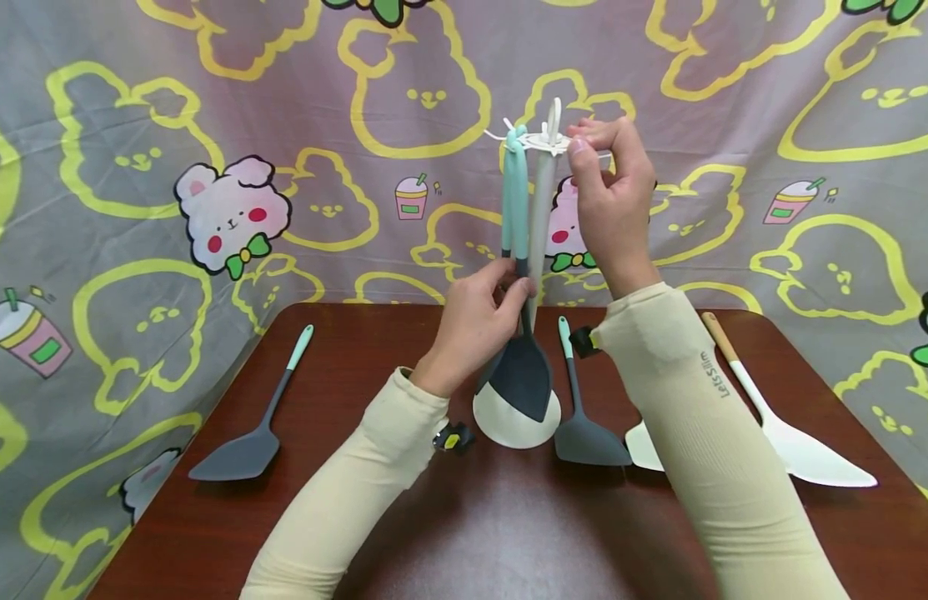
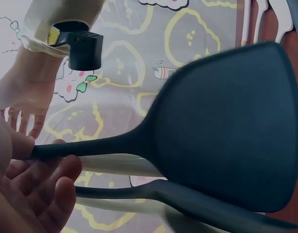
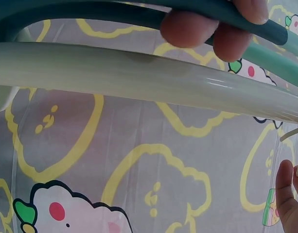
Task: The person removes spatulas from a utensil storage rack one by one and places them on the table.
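A white utensil stand [image 1: 542, 200] rises from a round base [image 1: 518, 435], with hooks around its top. Two dark utensils with mint-green handles hang close together on its left side. My left hand [image 1: 480, 321] pinches the dark shaft of the front one, a spatula [image 2: 226, 131], below its green handle. Behind it, the second dark utensil [image 2: 187, 191] shows edge-on in the left wrist view, its kind unclear. At the stand's top, my right hand [image 1: 614, 179] pinches the hook ring's right side between thumb and fingers.
On the brown table [image 1: 358, 350] lie a grey spatula [image 1: 242, 454] at left and another grey spatula [image 1: 587, 437] right of the base. Further right are a white utensil [image 1: 644, 448], partly hidden by my sleeve, and a white spatula [image 1: 809, 454] with a wooden handle end. A patterned curtain hangs behind.
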{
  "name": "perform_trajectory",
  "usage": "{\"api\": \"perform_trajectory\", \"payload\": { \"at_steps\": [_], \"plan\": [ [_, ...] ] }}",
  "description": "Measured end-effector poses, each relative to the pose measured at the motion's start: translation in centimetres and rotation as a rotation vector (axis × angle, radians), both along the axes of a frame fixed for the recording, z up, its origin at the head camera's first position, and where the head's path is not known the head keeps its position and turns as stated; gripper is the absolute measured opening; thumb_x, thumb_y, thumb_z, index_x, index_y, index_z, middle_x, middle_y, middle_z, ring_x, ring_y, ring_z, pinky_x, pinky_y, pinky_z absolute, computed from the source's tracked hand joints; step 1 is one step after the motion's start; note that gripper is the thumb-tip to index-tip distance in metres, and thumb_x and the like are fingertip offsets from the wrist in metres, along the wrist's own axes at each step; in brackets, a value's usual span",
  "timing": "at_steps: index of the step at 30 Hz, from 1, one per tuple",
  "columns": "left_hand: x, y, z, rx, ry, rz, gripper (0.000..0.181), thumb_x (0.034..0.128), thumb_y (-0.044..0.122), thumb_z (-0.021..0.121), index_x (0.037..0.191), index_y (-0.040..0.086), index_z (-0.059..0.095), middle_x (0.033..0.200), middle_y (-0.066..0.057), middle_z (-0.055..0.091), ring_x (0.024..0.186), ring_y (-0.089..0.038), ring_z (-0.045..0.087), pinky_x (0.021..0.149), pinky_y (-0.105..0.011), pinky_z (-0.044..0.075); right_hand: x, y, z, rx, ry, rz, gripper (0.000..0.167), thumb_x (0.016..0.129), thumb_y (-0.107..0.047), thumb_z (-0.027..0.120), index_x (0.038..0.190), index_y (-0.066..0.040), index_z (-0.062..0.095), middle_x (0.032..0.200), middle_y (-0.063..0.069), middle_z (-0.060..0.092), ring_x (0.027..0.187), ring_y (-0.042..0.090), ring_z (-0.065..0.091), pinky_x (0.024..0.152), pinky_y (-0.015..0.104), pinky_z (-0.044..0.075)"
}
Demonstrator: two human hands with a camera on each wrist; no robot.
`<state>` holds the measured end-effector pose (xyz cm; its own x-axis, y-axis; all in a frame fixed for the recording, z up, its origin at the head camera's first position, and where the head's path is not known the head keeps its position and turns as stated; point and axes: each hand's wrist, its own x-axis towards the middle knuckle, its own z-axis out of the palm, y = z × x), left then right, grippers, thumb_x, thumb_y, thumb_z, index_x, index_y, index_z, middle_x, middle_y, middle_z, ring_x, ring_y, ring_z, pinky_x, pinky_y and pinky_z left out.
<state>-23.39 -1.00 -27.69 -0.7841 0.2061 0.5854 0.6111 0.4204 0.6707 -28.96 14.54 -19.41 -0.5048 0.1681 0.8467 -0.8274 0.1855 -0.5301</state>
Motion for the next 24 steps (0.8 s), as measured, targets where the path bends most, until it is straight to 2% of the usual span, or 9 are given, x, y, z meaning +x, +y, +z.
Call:
{"api": "perform_trajectory", "payload": {
  "at_steps": [4,13,16,20,24],
  "plan": [
    [-0.07,0.09,-0.30,0.025,-0.008,-0.004,0.014,0.0997,0.021,0.058,0.105,0.010,0.066,0.069,-0.004,0.063,0.051,-0.011,0.056,0.050,-0.025,0.043,-0.06,-0.01,-0.05,-0.001,-0.002,0.000,0.009,0.094,-0.017,0.055,0.086,-0.014,0.059,0.114,0.009,0.068,0.121,0.011,0.059,0.073,0.024,0.053],
    [-0.13,0.06,-0.63,0.024,0.002,0.021,0.016,0.0999,0.022,0.059,0.107,0.009,0.066,0.077,-0.005,0.067,0.053,-0.010,0.058,0.053,-0.025,0.048,0.01,-0.03,-0.03,-0.010,0.005,0.009,0.010,0.094,-0.016,0.056,0.085,-0.011,0.059,0.114,0.010,0.067,0.121,0.012,0.059,0.073,0.025,0.053],
    [-0.02,-0.05,-0.59,0.024,0.002,0.026,0.016,0.1000,0.023,0.058,0.106,0.009,0.066,0.077,-0.005,0.067,0.053,-0.009,0.058,0.053,-0.025,0.048,-0.03,-0.02,-0.04,-0.014,0.004,0.010,0.010,0.094,-0.016,0.056,0.084,-0.015,0.059,0.114,0.011,0.067,0.121,0.012,0.059,0.072,0.024,0.051],
    [0.22,-0.38,-0.49,0.027,-0.006,0.021,0.015,0.0999,0.022,0.058,0.104,0.010,0.067,0.074,-0.004,0.066,0.053,-0.011,0.055,0.053,-0.025,0.046,-0.14,-0.05,-0.05,-0.017,0.004,0.010,0.010,0.094,-0.016,0.055,0.084,-0.016,0.058,0.113,0.011,0.067,0.120,0.013,0.059,0.074,0.024,0.051],
    [0.47,-0.73,-0.36,0.016,-0.015,0.018,0.015,0.0994,0.021,0.059,0.105,0.011,0.069,0.079,-0.004,0.071,0.055,-0.012,0.052,0.054,-0.026,0.043,-0.24,-0.06,-0.07,-0.019,0.010,0.011,0.010,0.094,-0.015,0.055,0.085,-0.014,0.059,0.113,0.010,0.068,0.120,0.013,0.060,0.079,0.024,0.051]
  ]
}}
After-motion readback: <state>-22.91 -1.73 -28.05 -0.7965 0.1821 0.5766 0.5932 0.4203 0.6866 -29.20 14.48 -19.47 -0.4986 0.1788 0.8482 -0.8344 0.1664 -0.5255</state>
